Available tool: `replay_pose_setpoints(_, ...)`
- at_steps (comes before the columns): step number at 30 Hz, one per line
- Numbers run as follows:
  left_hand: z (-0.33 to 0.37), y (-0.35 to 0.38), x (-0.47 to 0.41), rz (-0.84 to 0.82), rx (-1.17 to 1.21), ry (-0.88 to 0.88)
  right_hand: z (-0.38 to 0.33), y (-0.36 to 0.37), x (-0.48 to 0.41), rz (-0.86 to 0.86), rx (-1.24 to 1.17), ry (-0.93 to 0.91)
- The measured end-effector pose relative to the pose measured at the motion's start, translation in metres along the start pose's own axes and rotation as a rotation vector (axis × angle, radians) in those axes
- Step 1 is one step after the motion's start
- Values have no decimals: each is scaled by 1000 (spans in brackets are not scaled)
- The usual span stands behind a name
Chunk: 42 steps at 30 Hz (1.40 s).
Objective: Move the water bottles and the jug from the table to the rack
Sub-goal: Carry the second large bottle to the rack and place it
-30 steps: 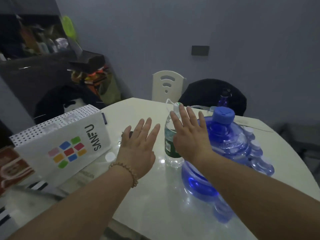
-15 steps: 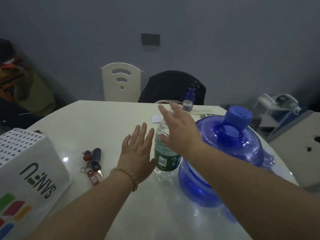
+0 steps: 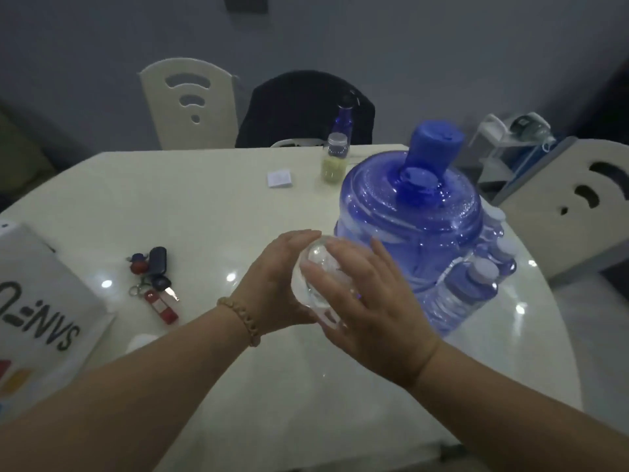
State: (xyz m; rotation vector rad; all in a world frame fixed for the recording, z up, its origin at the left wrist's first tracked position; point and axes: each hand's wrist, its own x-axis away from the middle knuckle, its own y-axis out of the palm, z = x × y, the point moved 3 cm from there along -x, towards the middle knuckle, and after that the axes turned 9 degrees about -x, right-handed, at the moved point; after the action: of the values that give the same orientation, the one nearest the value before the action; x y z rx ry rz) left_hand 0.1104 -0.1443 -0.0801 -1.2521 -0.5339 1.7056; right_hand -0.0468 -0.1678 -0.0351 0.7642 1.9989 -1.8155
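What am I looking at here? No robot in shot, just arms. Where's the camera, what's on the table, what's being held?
There is no machine here: a person does the job bare-handed. The single camera sits on their head and looks forward and down, so both arms enter from the bottom edge.

The left hand, with a bead bracelet at the wrist, and the right hand clasp a clear water bottle between them, seen from above.

On the pale table, a big blue jug with a blue cap stands just right of the bottle. Small water bottles cluster at the jug's right side.

Also on the table are a bunch of keys, a white printed box at the left edge, a small jar and a slip of paper.
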Motion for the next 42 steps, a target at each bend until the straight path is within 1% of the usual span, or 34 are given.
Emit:
replay_pose_setpoints(2, 22, 5, 19, 101, -12, 125, -7, -4, 35, -93, -19, -40)
replay_pose_setpoints(3, 32, 10, 28, 104, -19, 179, -10, -6, 54, -150, -41, -32)
replay_pose_setpoints(5, 48, 24, 41, 47, -83, 257, -14, -10, 86, -278, -73, 7)
replay_pose_setpoints(7, 60, 40, 53, -52, -169, 276, -16, -15, 112, -408, -64, 59)
replay_pose_setpoints(9, 71, 57, 64, -115, -251, 273, -17, -16, 130, -513, -25, 121)
replay_pose_setpoints(11, 83, 72, 70, -170, -300, 234, -19, -14, 143, -575, 32, 205)
replay_pose_setpoints(15, 104, 100, 68, -233, -349, 137, -14, -6, 163, -609, 80, 405)
replay_pose_setpoints(18, 117, 118, 67, -231, -362, 86, -1, 2, 181, -652, 43, 483)
replay_pose_setpoints(22, 132, 139, 65, -243, -407, 7, 17, 12, 197, -663, 24, 565)
replay_pose_setpoints(25, 136, 152, 71, -296, -478, 17, 24, 21, 204, -666, -40, 629)
replay_pose_setpoints(27, 135, 157, 75, -321, -483, -7, 25, 27, 207, -649, -76, 640)
replay_pose_setpoints(29, 133, 158, 76, -337, -482, -23, 26, 31, 206, -632, -64, 628)
replay_pose_setpoints(32, 123, 150, 77, -390, -471, 32, 30, 35, 204, -624, 18, 594)
replay_pose_setpoints(34, 106, 132, 76, -401, -480, 37, 35, 37, 201, -648, 93, 576)
replay_pose_setpoints(35, 94, 121, 76, -427, -536, 43, 38, 37, 198, -651, 125, 569)
replay_pose_setpoints(38, 52, 98, 74, -643, -779, 38, 45, 41, 183, -632, 139, 594)
replay_pose_setpoints(39, 42, 95, 74, -682, -824, 33, 46, 43, 178, -626, 121, 607)
replay_pose_setpoints(42, 34, 98, 70, -700, -852, 63, 45, 51, 171, -606, 86, 635)
